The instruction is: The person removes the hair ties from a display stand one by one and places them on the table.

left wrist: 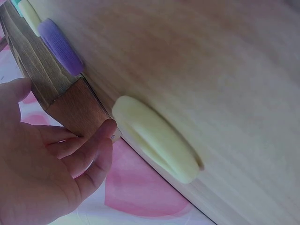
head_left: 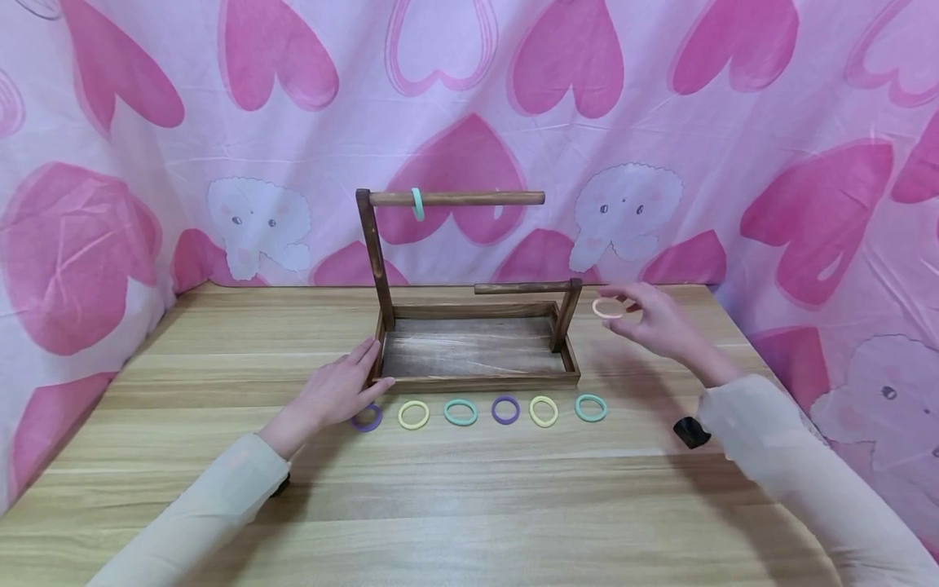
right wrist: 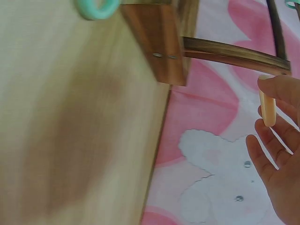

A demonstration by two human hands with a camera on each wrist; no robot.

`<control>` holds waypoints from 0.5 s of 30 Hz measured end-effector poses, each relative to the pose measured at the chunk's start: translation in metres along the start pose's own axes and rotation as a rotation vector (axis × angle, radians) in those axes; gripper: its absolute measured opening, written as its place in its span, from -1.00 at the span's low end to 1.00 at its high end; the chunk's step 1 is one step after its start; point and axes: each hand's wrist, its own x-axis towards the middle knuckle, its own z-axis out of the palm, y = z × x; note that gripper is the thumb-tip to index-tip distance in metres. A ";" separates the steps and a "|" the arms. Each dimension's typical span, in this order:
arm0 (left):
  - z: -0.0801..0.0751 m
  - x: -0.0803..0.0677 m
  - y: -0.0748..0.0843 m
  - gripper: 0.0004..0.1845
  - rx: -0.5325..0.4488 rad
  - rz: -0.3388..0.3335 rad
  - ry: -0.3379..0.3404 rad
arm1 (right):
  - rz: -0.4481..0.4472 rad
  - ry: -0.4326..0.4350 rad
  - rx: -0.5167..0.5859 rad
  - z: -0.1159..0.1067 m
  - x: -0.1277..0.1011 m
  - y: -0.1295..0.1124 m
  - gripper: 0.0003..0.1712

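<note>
The right hand (head_left: 649,319) pinches a peach ring (head_left: 608,307) between thumb and fingertips, just right of the wooden rack (head_left: 469,326) and level with its short lower bar (head_left: 522,287), whose free end points left, away from the hand. The left hand (head_left: 339,390), fingers straight, rests against the rack's front-left corner on the counter (head_left: 469,489), beside a purple ring (head_left: 367,418).

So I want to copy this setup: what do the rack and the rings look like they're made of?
The rack looks like dark-stained wood, with visible grain and a matte finish. The rings, including the peach ring pinched in the right hand, seem to be soft fabric elastic with a fuzzy surface.
</note>
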 end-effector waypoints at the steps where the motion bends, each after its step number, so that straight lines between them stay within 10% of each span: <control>1: 0.000 0.000 0.000 -0.24 0.000 0.000 0.000 | -0.002 -0.008 0.006 0.002 -0.003 0.001 -0.51; 15: 0.000 0.000 0.000 -0.24 0.003 0.002 -0.001 | -0.018 -0.042 0.047 0.018 -0.030 0.007 -0.46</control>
